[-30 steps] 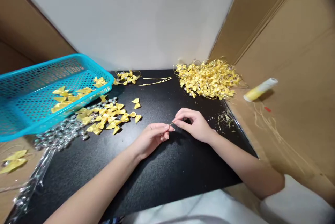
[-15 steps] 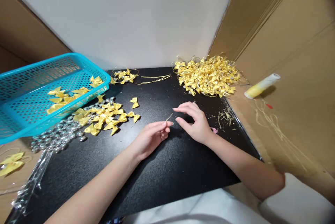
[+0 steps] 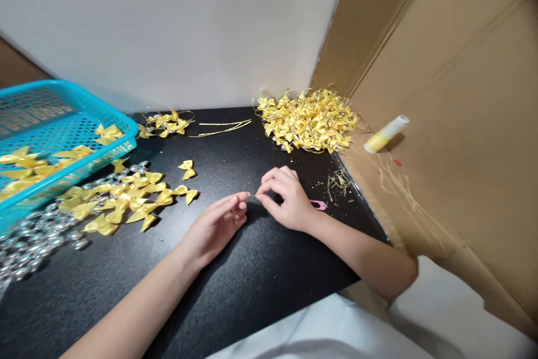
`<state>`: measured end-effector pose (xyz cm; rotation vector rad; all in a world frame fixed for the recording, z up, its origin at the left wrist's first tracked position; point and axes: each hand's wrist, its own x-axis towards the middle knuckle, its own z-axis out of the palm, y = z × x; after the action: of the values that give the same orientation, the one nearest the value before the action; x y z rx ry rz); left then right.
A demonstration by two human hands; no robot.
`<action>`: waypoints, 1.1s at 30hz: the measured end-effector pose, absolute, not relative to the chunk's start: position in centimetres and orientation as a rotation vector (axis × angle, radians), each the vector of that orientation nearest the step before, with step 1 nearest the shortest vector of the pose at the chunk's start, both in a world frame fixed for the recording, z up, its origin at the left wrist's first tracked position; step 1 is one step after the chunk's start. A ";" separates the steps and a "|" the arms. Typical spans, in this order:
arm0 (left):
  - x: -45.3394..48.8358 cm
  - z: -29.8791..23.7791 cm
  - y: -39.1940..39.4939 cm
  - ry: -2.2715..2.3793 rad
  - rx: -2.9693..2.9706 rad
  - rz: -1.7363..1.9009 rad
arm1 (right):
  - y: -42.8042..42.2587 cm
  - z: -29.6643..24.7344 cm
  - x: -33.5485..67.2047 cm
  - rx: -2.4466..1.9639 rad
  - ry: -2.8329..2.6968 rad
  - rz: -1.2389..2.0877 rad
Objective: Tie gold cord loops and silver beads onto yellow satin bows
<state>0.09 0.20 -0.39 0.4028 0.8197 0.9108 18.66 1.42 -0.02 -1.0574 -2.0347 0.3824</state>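
Over the middle of the black table (image 3: 235,280), my left hand (image 3: 221,224) pinches a short, thin cord (image 3: 252,195) between thumb and forefinger. My right hand (image 3: 286,196) closes thumb and forefinger on the other end of that cord, so it spans the small gap between my fingertips. Most of the cord is hidden by the fingers. A pink-handled tool (image 3: 318,204), partly covered, lies just behind my right wrist. Left of my hands are loose yellow ribbon bows (image 3: 134,196) and silver beads (image 3: 46,236).
A blue basket (image 3: 96,107) holding yellow bows stands at the left. A heap of bows with cord loops (image 3: 306,121) is at the back right. Cut cords (image 3: 225,128) lie at the back. Thread scraps (image 3: 338,182) and a cardboard-side tube (image 3: 386,134) are at the right.
My right hand has closed in on the cord and now pinches its free end. The view has swung right, so the table things appear further left. More of the pink-handled tool shows.
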 end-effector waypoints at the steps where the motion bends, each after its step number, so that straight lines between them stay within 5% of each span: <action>1: 0.2 -0.3 0.3 0.836 0.393 0.952 | 1.3 -0.1 18.6 -1.047 -2.060 0.348; 10: 0.0 -0.6 -0.5 1.259 0.923 1.006 | 0.9 0.0 19.1 -0.992 -2.280 0.021; 23: -0.5 0.0 -0.2 1.282 1.614 0.907 | 0.7 -0.4 18.9 -0.957 -2.345 0.056; 33: -0.1 0.8 -0.4 1.185 1.311 0.845 | 1.2 -0.4 18.6 -0.887 -2.012 0.740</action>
<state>-0.14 -0.39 0.84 1.3115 1.1847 0.8452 18.60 1.17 -0.39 -0.8871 -2.0117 0.7396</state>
